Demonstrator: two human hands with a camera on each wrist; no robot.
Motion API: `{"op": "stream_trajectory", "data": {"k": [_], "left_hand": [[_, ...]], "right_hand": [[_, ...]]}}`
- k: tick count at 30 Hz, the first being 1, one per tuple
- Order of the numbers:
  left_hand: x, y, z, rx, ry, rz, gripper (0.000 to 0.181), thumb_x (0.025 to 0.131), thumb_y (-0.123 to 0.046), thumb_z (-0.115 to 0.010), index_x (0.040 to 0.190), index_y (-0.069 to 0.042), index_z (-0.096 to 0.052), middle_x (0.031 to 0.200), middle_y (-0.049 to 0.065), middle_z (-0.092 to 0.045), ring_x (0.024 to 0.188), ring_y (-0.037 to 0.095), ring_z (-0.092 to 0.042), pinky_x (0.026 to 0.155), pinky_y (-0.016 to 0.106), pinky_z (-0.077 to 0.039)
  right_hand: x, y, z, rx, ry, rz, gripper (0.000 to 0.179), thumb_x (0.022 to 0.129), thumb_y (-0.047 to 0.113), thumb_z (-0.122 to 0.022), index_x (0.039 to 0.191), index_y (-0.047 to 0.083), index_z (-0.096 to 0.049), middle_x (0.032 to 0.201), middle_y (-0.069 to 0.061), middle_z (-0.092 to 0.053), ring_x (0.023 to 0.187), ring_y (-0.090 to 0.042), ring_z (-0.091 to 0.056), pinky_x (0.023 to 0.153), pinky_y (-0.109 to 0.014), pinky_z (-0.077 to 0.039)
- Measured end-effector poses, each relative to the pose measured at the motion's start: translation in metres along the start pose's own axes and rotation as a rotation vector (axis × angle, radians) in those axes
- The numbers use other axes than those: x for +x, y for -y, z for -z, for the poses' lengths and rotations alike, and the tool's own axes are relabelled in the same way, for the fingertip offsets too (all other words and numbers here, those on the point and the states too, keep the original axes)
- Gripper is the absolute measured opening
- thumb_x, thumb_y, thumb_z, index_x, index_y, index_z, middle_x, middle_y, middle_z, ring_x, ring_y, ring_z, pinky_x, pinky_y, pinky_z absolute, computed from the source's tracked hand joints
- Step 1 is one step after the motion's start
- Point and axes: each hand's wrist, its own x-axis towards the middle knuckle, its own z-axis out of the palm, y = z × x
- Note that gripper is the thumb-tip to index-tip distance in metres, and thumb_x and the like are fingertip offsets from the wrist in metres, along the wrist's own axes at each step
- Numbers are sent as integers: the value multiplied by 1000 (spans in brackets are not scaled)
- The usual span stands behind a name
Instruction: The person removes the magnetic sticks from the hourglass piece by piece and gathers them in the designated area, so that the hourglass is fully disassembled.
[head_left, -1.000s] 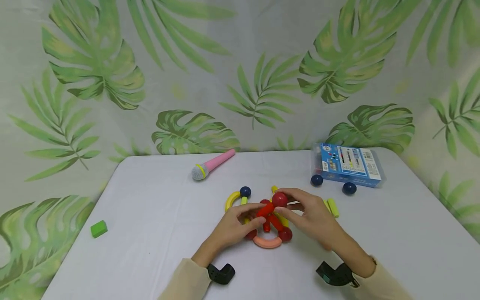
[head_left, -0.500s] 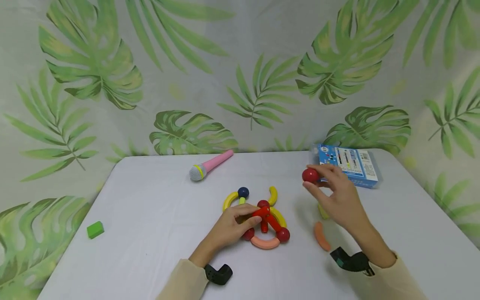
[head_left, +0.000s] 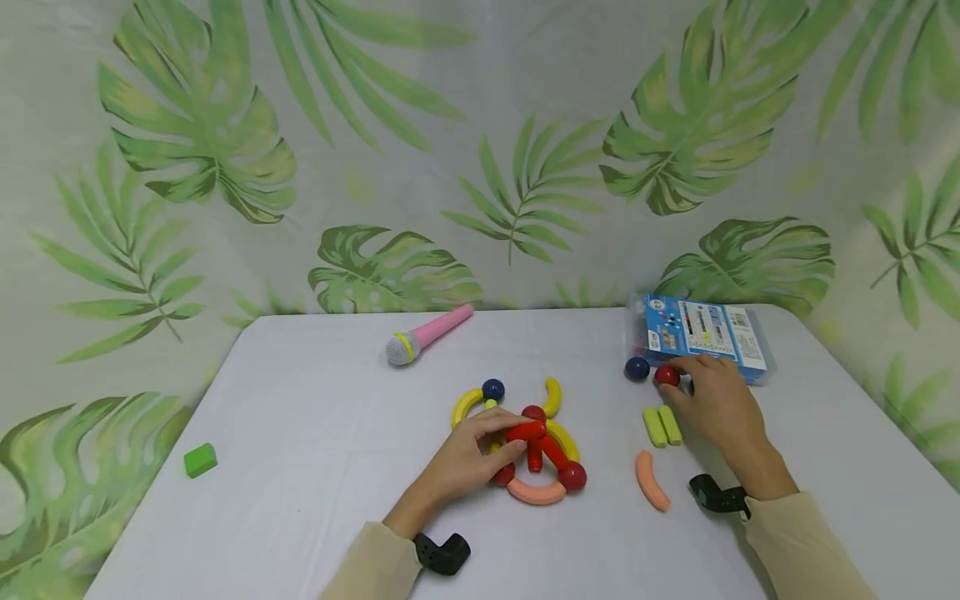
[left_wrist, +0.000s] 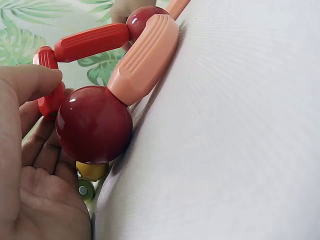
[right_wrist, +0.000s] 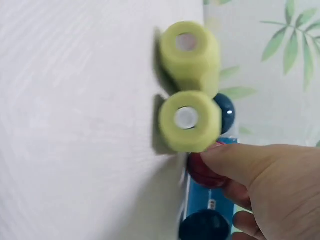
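My left hand (head_left: 468,457) pinches a red magnetic rod (head_left: 527,431) at the top of a small structure of rods and balls. More red rods, dark red balls (head_left: 572,477), a curved salmon rod (left_wrist: 145,60) and curved yellow rods (head_left: 562,439) make up the rest of it. Over at the right, my right hand (head_left: 723,408) holds a red ball (head_left: 666,376) between thumb and fingers, low in front of the blue box (head_left: 701,329). In the right wrist view this ball (right_wrist: 202,172) appears between two dark blue balls (right_wrist: 204,225), partly covered by the thumb.
Two light green rods (head_left: 662,427) and a loose curved salmon rod (head_left: 651,482) lie before my right hand. A yellow curved rod (head_left: 552,397) sits behind the structure. Farther off are a pink toy microphone (head_left: 429,335) and, at left, a green block (head_left: 200,460).
My right hand has carried the red ball from the top of the structure to the right and down beside the dark blue balls. My left hand keeps its grip on the red rod.
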Motion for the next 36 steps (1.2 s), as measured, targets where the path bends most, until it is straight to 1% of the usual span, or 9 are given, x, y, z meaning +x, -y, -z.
{"op": "stream_trajectory", "data": {"k": [5,9,15,18,21,26,29,33,36], "left_hand": [[0,-2,0,-10,1,28,32,100,-24,-69,132,-20,-69,121,-6,-68,98,13,-60,86,24,-51],[-2,-5,0,-17,-17,53,31,99,-25,-71,130,-20,-69,121,-7,-70,100,11,-64,91,27,-54],[-16,-10,7,101,-96,23,28,97,-25,-73,124,-20,-73,115,-11,-74,100,11,-63,92,32,-54],[-25,-9,11,133,-96,21,27,98,-24,-72,124,-17,-73,116,-8,-73,102,11,-65,92,31,-53],[-30,-9,12,122,-73,14,26,99,-23,-71,123,-15,-72,116,-6,-71,108,10,-68,98,33,-52],[-32,-7,11,112,-38,-3,27,99,-24,-70,124,-13,-68,117,-3,-72,113,10,-67,102,34,-51],[-32,-5,11,145,-26,-40,29,98,-26,-72,124,-13,-68,118,-3,-72,112,10,-66,101,33,-51],[-31,-1,14,284,-44,-111,31,93,-31,-79,120,-19,-71,118,-8,-68,113,10,-60,100,32,-51],[-34,3,17,344,-66,-129,30,88,-35,-83,114,-23,-73,114,-11,-64,107,9,-57,95,30,-51]], "right_hand": [[-2,-4,-2,-15,-43,2,45,89,18,-79,126,-4,-66,121,-30,-67,108,-48,-53,84,-60,-47],[-2,4,2,21,-90,46,42,89,18,-80,124,-3,-67,120,-29,-67,107,-47,-54,84,-60,-47],[-6,48,16,124,-176,208,32,87,9,-82,117,3,-73,115,-18,-72,100,-34,-58,76,-46,-52],[-10,75,17,171,-212,320,31,85,7,-84,114,6,-74,110,-9,-74,100,-26,-60,76,-41,-54],[-17,106,16,209,-167,405,32,84,10,-85,114,10,-74,111,-4,-74,106,-23,-62,82,-43,-57],[-34,147,9,274,37,504,35,86,23,-85,118,17,-74,115,5,-73,108,-13,-58,87,-36,-59],[-41,159,5,307,110,524,34,87,25,-85,119,19,-75,111,7,-73,106,-10,-55,84,-28,-57],[-45,164,0,328,121,513,35,86,20,-86,119,17,-75,108,7,-73,103,-10,-55,79,-23,-56],[-46,166,-3,336,137,503,38,87,20,-85,123,18,-75,111,8,-72,104,-11,-55,79,-23,-57]]}}
